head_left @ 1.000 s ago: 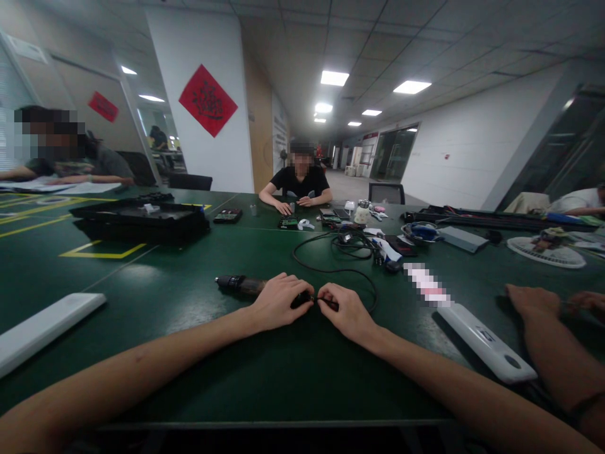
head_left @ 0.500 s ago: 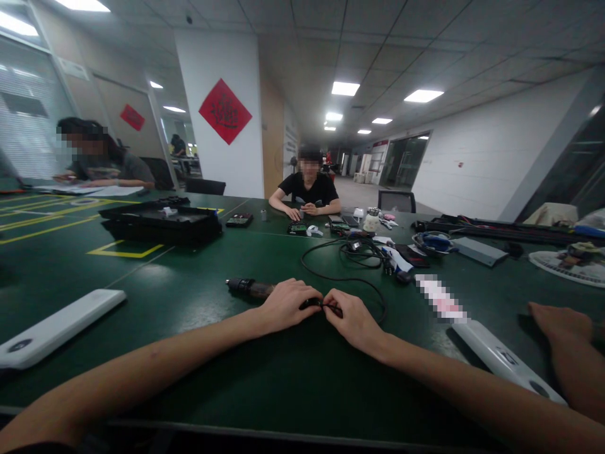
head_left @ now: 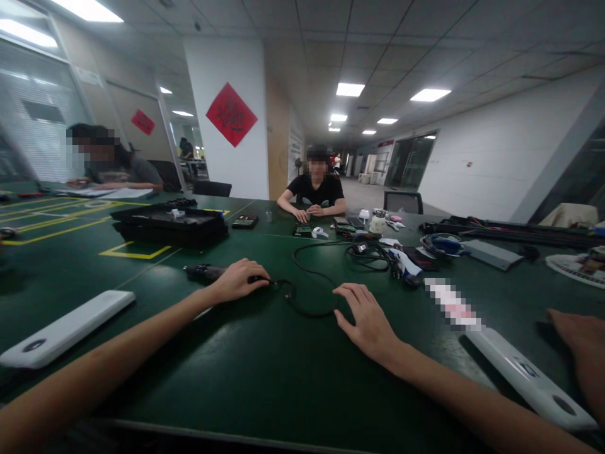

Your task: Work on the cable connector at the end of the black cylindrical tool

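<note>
My left hand point(head_left: 241, 279) is closed around the rear of a black electric drill point(head_left: 205, 272). Its chuck end points left, and most of its body is under my palm. A short dark tail sticks out by my fingertips. Just right of that lies the end of a thin black cable point(head_left: 312, 314), looping over the green table; whether it is joined to the drill I cannot tell. My right hand point(head_left: 366, 318) is open above the table, fingers spread and apart, beside the cable's loop.
White oblong devices point(head_left: 70, 328) lie left and right point(head_left: 529, 378). A black tray point(head_left: 170, 226) stands at the back left. Tangled cables point(head_left: 366, 255), a blue coil point(head_left: 442, 244) and a grey box point(head_left: 494, 253) lie right. A person point(head_left: 316, 189) sits opposite; another's hand point(head_left: 576, 337) is at right.
My right hand has let go of the cable, opened and moved right. My left hand has moved left with the drill. The cable's end now lies between the hands.
</note>
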`<state>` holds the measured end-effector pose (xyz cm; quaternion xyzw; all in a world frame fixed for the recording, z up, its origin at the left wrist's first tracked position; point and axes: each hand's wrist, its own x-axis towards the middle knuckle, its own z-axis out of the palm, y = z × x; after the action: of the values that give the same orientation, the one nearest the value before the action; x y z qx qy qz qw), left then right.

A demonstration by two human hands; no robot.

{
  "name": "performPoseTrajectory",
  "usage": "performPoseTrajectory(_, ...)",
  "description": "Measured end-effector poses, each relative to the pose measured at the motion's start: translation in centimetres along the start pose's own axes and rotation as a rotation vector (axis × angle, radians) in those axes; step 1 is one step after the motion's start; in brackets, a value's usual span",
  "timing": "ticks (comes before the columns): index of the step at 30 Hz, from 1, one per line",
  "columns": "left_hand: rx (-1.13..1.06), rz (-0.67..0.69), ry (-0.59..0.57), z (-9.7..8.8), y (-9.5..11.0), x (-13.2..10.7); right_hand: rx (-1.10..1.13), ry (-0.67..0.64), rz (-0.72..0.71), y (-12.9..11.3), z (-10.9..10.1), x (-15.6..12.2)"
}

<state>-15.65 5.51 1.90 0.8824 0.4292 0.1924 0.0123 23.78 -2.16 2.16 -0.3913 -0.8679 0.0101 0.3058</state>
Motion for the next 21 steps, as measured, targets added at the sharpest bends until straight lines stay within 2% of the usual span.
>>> performPoseTrajectory(5, 0.034, -0.209, -0.065, -2.8, -8.2, -2.8, 0.05, -0.019, 0.027, 0.4, 0.0, -0.2)
performPoseTrajectory(8, 0.108, -0.311, -0.049, -3.9, -11.1, -4.2, 0.085, -0.033, 0.044, 0.4, 0.0, -0.1)
performPoseTrajectory(10, 0.156, -0.342, -0.032, -4.1, -12.0, -4.8, 0.104, -0.045, 0.051, 0.3, 0.0, 0.0)
performPoseTrajectory(15, 0.17, -0.305, -0.054, -3.5, -11.6, -4.6, 0.12, -0.063, 0.048, 0.3, 0.1, 0.0)
performPoseTrajectory(18, 0.153, -0.28, -0.052, -2.7, -10.0, -3.9, 0.119, -0.068, 0.037, 0.3, 0.1, 0.0)
performPoseTrajectory(21, 0.168, -0.206, -0.058, -1.6, -7.3, -2.9, 0.115, -0.069, 0.01, 0.1, 0.0, 0.0)
